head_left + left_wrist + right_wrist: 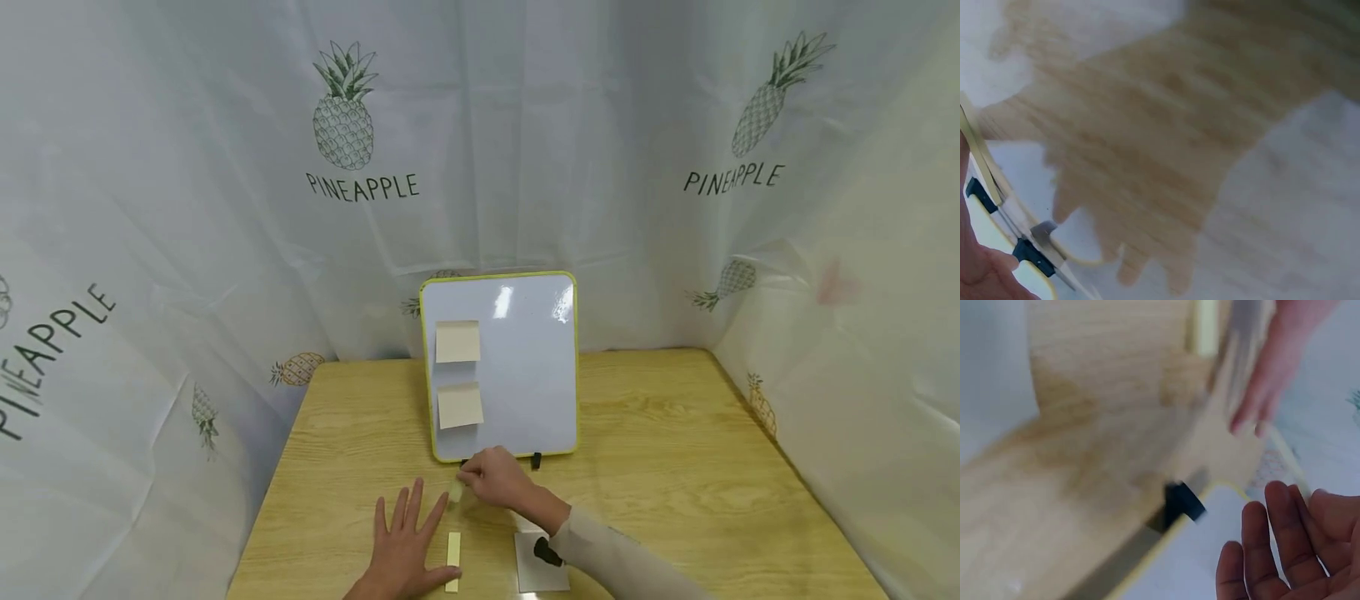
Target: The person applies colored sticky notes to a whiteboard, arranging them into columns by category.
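Observation:
My right hand (pixel 497 477) pinches a small pale yellow paper strip (pixel 455 492) between thumb and fingers, just in front of a yellow-framed whiteboard (pixel 528 367). The right wrist view shows the same strip (pixel 1288 455) running from that hand's fingertips toward the other hand. My left hand (pixel 405 542) is spread on the table with its fingers apart, its index fingertip close to the strip's lower end. Its thumb lies across a second yellow strip (pixel 453 550) on the wood. Two beige square notes (pixel 457 342) are on the whiteboard's left side, one above the other.
By my right forearm, a pale square sheet (pixel 531 575) lies on the wooden table (pixel 660 483) with a black object (pixel 547 552) on it. A black foot (pixel 536 461) supports the whiteboard. White pineapple-print curtains (pixel 487 167) enclose the table.

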Available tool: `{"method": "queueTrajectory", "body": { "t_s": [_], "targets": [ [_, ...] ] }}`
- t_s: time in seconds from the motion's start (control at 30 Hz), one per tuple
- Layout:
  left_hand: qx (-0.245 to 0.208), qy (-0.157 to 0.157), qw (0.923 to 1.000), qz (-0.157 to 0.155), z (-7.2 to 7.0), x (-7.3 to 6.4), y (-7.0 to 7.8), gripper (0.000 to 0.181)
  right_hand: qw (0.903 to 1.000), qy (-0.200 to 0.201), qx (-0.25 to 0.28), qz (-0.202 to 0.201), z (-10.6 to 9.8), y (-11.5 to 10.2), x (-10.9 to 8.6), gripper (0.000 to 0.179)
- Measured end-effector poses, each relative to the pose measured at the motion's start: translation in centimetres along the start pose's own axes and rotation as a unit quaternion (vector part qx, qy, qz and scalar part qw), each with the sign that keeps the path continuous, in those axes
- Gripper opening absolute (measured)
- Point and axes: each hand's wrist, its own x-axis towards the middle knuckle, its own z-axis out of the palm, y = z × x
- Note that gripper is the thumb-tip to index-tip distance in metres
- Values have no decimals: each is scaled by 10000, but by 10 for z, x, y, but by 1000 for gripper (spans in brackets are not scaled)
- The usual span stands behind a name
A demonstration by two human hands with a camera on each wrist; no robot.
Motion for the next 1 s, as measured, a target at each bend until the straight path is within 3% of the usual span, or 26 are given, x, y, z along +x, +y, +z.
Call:
{"method": "queueTrajectory", "body": {
  "t_s": [0.07, 0.2, 0.43, 0.7, 1.0],
  "targets": [
    [-23, -29, 10000, -34, -1, 1, 0, 105, 9998, -19, 171, -45, -8, -2, 0, 44],
    [-70, -130, 9999, -90, -4, 2, 0, 106, 9998, -29, 127, -164, -18, -1, -1, 26],
    [-211, 149, 9996, 64, -6, 2, 0, 106, 9988, 24, -22, -487, -39, -2, -5, 22],
    [-399, 176, 9990, -119, -5, 5, -2, 83, 9936, 433, -504, -911, -65, -8, -3, 19],
    [-489, 192, 9969, -581, -13, 7, -17, 73, 9750, 1245, -1476, -1096, -103, 3, 5, 14]
  ]
}}
